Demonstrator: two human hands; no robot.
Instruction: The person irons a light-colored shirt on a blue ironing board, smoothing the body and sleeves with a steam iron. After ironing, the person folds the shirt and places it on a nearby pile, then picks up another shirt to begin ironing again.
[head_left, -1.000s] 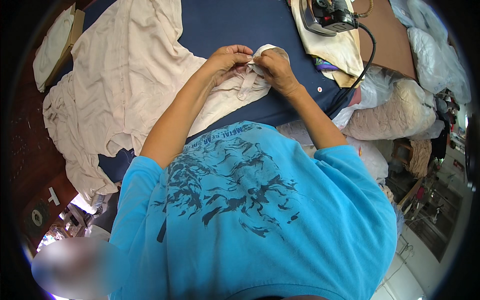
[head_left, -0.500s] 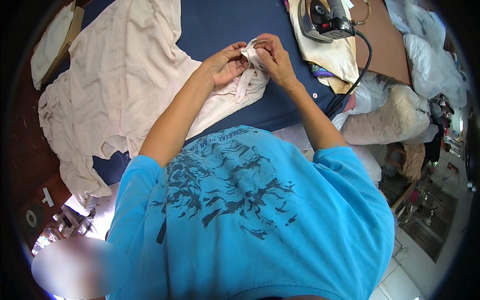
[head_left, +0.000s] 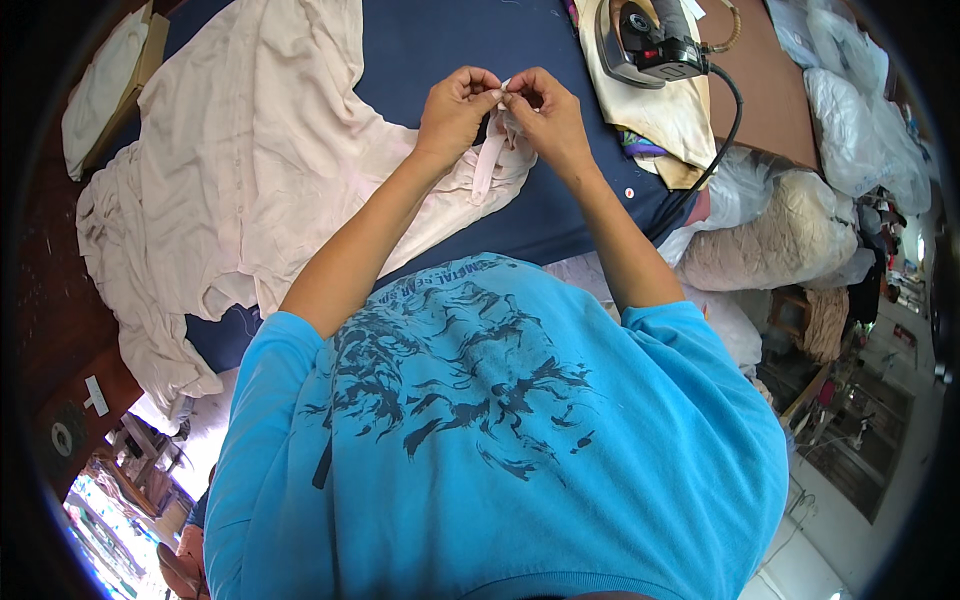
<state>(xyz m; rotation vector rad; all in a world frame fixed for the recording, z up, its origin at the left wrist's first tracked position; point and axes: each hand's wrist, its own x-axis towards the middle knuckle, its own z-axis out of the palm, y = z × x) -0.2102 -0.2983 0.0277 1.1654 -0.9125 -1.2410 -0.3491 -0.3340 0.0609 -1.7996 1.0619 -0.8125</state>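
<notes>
A pale pink shirt (head_left: 290,140) lies spread over a dark blue padded table cover (head_left: 440,40), its body to the left and one sleeve reaching toward my hands. My left hand (head_left: 460,112) pinches the edge of the cuff at the sleeve's end between thumb and fingers. Right against it, my right hand (head_left: 543,115) pinches the same cuff, the fingertips of both nearly touching. Below the hands a narrow fabric tab (head_left: 486,172) hangs from the sleeve. What exactly sits between the fingertips is too small to make out.
An iron (head_left: 650,45) with a black cord (head_left: 735,120) rests on folded cream cloth (head_left: 690,115) at the upper right. Clear plastic bags of garments (head_left: 775,235) crowd the right side. A box with white cloth (head_left: 105,90) stands at the far left.
My left hand has moved right and up and now pinches the cuff beside my right hand. The cuff's edge has been drawn together between them; the shirt's body stays put.
</notes>
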